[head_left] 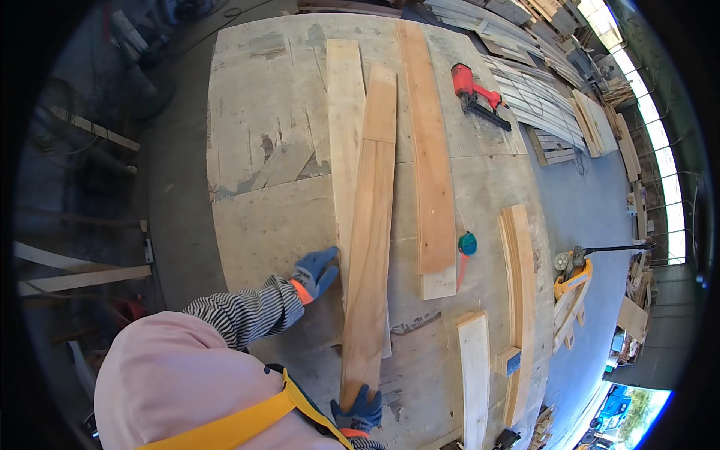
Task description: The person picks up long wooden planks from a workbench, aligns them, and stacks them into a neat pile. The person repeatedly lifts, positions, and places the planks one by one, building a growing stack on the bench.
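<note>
Aligning step: your left hand [316, 272] flat against long plank [370, 247] edge, right hand [358, 412] gripping its near end. Next calls for squaring against pale board [344, 135] beyond left hand.

The left hand [315, 271], in a blue glove, presses its fingers [328, 257] against the left edge of a long plank [371, 232] on the workbench [262, 225]. The right hand [358, 412] seems to grip the plank's near end. Beyond the fingertips, farther boards [431, 157] and a red nail gun [474, 94] lie.
</note>
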The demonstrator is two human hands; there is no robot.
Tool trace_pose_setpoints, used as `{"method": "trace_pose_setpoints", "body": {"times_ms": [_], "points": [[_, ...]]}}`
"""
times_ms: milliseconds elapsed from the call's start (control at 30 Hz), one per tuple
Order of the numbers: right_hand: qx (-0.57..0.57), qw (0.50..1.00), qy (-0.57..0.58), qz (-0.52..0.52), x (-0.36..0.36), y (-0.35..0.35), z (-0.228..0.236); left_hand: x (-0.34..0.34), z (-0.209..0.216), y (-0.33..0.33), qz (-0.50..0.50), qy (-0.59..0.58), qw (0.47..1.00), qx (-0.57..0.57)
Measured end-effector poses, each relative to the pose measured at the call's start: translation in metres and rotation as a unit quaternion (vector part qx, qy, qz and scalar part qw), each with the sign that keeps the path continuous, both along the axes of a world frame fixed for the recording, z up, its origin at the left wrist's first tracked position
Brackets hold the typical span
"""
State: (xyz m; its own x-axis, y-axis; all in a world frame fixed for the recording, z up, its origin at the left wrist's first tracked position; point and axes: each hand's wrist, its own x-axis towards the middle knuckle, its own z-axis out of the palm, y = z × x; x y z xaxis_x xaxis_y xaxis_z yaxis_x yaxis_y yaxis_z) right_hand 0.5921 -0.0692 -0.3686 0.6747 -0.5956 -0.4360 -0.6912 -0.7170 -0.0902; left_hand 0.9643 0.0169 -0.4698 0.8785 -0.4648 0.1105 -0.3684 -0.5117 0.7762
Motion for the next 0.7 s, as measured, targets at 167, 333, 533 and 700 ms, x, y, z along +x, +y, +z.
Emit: {"method": "trace_pose_setpoints", "body": {"times_ms": [167, 333, 533, 700], "points": [[-0.024, 0.999, -0.024, 0.005, -0.019, 0.017, -0.009, -0.003, 0.001, -0.054, 0.135, 0.53, 0.793, -0.266], [-0.085, 0.994, -0.072, 0.023, -0.027, 0.011, -0.037, 0.014, 0.012, -0.061, 0.125, 0.549, 0.793, -0.231], [-0.128, 0.982, -0.096, 0.099, 0.019, -0.032, -0.027, 0.032, 0.017, -0.044, 0.126, 0.393, 0.902, -0.127], [-0.126, 0.962, -0.159, 0.185, 0.09, -0.07, -0.021, 0.069, 0.039, -0.013, 0.097, 0.087, 0.978, 0.163]]}}
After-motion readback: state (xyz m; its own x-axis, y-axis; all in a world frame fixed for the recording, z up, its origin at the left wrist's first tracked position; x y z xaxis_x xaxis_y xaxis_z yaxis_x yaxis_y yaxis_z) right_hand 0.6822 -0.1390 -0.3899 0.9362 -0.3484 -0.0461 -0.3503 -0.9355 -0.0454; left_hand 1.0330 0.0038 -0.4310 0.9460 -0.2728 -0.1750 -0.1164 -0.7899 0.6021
